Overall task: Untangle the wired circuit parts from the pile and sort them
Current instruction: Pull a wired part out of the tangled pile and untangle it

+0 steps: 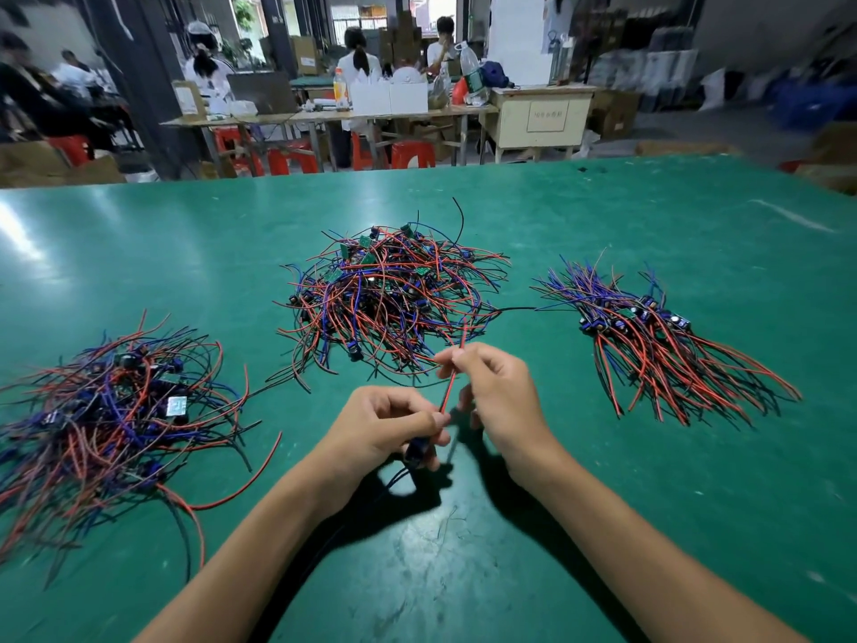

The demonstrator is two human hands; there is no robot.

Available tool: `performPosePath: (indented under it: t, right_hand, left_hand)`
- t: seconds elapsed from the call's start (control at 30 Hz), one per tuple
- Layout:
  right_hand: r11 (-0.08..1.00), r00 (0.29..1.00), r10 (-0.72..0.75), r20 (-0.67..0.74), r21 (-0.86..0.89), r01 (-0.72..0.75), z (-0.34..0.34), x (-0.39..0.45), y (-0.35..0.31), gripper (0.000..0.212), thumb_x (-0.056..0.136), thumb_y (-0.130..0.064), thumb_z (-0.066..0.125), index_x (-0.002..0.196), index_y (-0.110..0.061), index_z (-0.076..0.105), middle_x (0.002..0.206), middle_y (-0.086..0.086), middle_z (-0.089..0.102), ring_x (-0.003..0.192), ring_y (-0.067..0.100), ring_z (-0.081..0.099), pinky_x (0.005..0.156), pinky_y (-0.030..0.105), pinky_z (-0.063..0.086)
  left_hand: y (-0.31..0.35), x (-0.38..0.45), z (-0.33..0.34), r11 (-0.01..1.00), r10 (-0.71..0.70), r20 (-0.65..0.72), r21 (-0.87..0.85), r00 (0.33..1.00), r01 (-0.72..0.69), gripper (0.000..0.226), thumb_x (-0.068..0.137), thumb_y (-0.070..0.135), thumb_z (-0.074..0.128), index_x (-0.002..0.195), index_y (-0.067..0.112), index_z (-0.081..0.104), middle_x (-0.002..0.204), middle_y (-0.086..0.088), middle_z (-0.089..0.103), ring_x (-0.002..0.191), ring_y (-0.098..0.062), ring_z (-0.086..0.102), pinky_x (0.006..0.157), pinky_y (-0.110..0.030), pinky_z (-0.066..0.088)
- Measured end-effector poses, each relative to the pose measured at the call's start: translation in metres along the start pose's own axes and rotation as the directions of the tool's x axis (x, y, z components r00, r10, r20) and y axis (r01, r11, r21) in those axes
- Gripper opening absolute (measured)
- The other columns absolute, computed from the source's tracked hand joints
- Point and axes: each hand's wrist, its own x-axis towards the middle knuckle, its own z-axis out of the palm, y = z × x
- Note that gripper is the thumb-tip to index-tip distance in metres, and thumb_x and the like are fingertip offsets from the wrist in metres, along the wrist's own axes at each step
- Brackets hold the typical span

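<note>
From the head camera, both hands work just above the green table (649,526), near its front edge. The left hand (387,426) curls around a dark circuit part (417,452), black leads trailing below it. The right hand (494,387) pinches that part's red wire (449,392) between thumb and fingertips. Farther off lies the tangled pile (394,294). A looser heap (106,420) sits left; a combed-out bundle (649,336) lies right.
</note>
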Motion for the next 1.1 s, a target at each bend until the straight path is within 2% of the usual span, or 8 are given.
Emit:
performPosePath:
  t: [0.1, 0.27, 0.37, 0.47, 0.63, 0.73, 0.9, 1.1]
  right_hand:
    - [0.996, 0.997, 0.053, -0.052, 0.068, -0.049, -0.010, 0.005, -0.007, 0.027, 0.098, -0.019, 0.054, 0.084, -0.022, 0.077, 0.084, -0.005, 0.074, 0.051, 0.009, 0.048, 0.044, 0.017, 0.035]
    - [0.984, 0.993, 0.070, 0.100, 0.157, -0.085, -0.014, 0.006, -0.009, 0.031, 0.106, -0.029, 0.045, 0.106, -0.020, 0.074, 0.090, 0.005, 0.076, 0.050, 0.007, 0.051, 0.045, 0.016, 0.039]
    - [0.991, 0.982, -0.051, 0.182, -0.112, 0.072, -0.011, -0.002, -0.005, 0.015, 0.101, -0.019, 0.059, 0.111, -0.022, 0.070, 0.092, 0.009, 0.075, 0.054, 0.007, 0.057, 0.050, 0.021, 0.050]
    - [0.890, 0.933, -0.158, 0.324, -0.362, 0.277, -0.004, -0.012, 0.005, 0.025, 0.088, -0.024, 0.077, 0.109, -0.034, 0.068, 0.086, -0.007, 0.072, 0.065, 0.023, 0.063, 0.068, 0.034, 0.056]
    - [0.977, 0.953, -0.135, 0.273, -0.125, 0.174, 0.005, -0.016, 0.005, 0.030, 0.080, -0.036, 0.084, 0.106, -0.031, 0.071, 0.083, -0.003, 0.072, 0.063, 0.006, 0.060, 0.051, 0.029, 0.054]
    - [0.996, 0.970, -0.085, 0.230, 0.014, 0.084, 0.002, -0.014, 0.001, 0.022, 0.082, -0.037, 0.082, 0.100, -0.030, 0.074, 0.084, -0.001, 0.075, 0.072, 0.006, 0.066, 0.059, 0.027, 0.054]
    - [0.979, 0.984, 0.010, 0.177, 0.199, -0.046, 0.002, -0.014, -0.007, 0.021, 0.077, -0.043, 0.077, 0.088, -0.026, 0.079, 0.081, 0.001, 0.076, 0.057, 0.004, 0.057, 0.052, 0.017, 0.042]
    - [0.901, 0.967, 0.237, 0.092, 0.351, -0.255, 0.001, -0.006, -0.010, 0.035, 0.072, -0.048, 0.077, 0.086, -0.015, 0.075, 0.082, -0.002, 0.077, 0.052, 0.003, 0.055, 0.048, 0.016, 0.043]
  left_hand:
    - [0.002, -0.002, 0.001, 1.000, -0.005, 0.058, -0.031, 0.998, 0.007, 0.016, 0.080, 0.018, 0.078, 0.065, 0.018, 0.070, 0.071, -0.011, 0.070, 0.057, -0.018, 0.065, 0.056, -0.019, 0.048]
    - [0.003, -0.003, -0.002, 0.993, -0.028, -0.053, -0.113, 0.998, 0.022, 0.022, 0.071, 0.036, 0.076, 0.085, 0.020, 0.081, 0.090, -0.009, 0.078, 0.072, -0.008, 0.062, 0.060, -0.014, 0.045]
    - [0.008, 0.001, -0.007, 0.964, -0.021, -0.163, -0.266, 0.986, -0.024, 0.033, 0.071, 0.034, 0.076, 0.097, 0.014, 0.081, 0.092, -0.007, 0.078, 0.067, -0.007, 0.065, 0.059, -0.015, 0.051]
    - [0.011, 0.002, -0.010, 0.925, -0.027, -0.269, -0.371, 0.963, -0.077, 0.037, 0.072, 0.030, 0.076, 0.104, 0.010, 0.076, 0.090, -0.005, 0.077, 0.067, -0.010, 0.070, 0.055, -0.016, 0.053]
    - [0.010, 0.003, -0.015, 0.897, -0.030, -0.380, -0.419, 0.924, -0.143, 0.015, 0.076, 0.025, 0.075, 0.086, 0.015, 0.080, 0.091, -0.007, 0.078, 0.074, -0.013, 0.074, 0.059, -0.017, 0.056]
    - [0.009, 0.004, -0.017, 0.881, -0.026, -0.415, -0.440, 0.909, -0.176, 0.012, 0.073, 0.023, 0.076, 0.080, 0.016, 0.082, 0.088, -0.006, 0.078, 0.073, -0.013, 0.075, 0.062, -0.019, 0.057]
    - [0.007, 0.005, -0.014, 0.878, -0.012, -0.425, -0.438, 0.905, -0.194, 0.035, 0.069, 0.024, 0.077, 0.100, 0.010, 0.069, 0.099, -0.014, 0.078, 0.085, -0.023, 0.077, 0.063, -0.022, 0.058]
    - [0.008, 0.004, -0.004, 0.866, 0.058, -0.397, -0.436, 0.916, -0.244, 0.023, 0.072, 0.016, 0.075, 0.091, 0.007, 0.069, 0.094, -0.015, 0.078, 0.078, -0.024, 0.077, 0.061, -0.023, 0.058]
